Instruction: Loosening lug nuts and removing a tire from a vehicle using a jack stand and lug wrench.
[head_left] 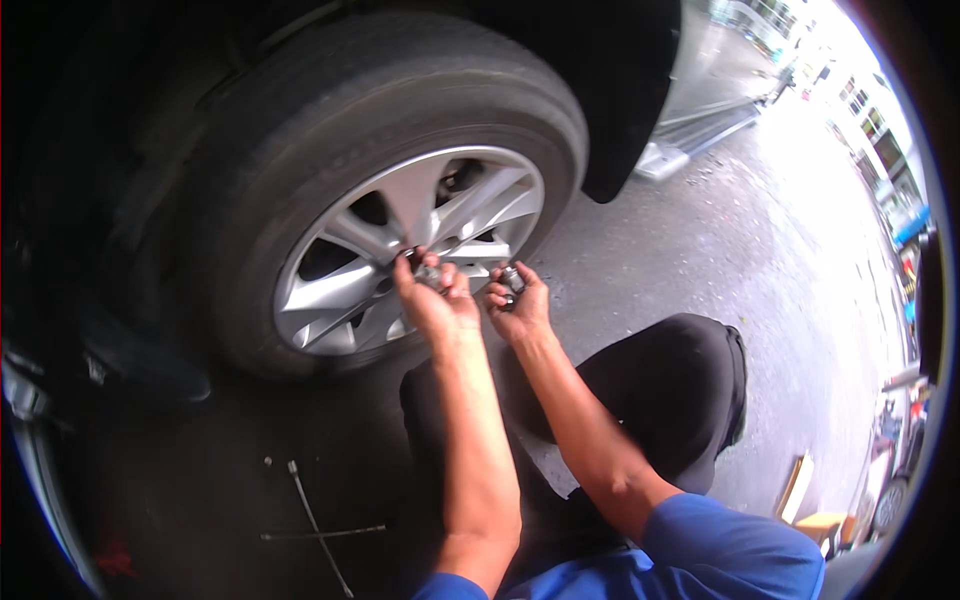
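A silver alloy wheel with a black tire stands in the dark wheel arch in front of me. My left hand is at the wheel's middle, its fingers curled around small metal lug nuts. One dark nut shows at the fingertips, close to the hub. Just to the right, my right hand is closed around more shiny lug nuts, held in front of the rim's lower right spokes. The fingers hide part of the hub, so I cannot tell whether the left hand's nut touches it.
A four-way lug wrench lies on the dark floor at the lower left, with a small round piece near it. My bent knee is right of my forearms. A yellowish block and shop clutter line the right edge.
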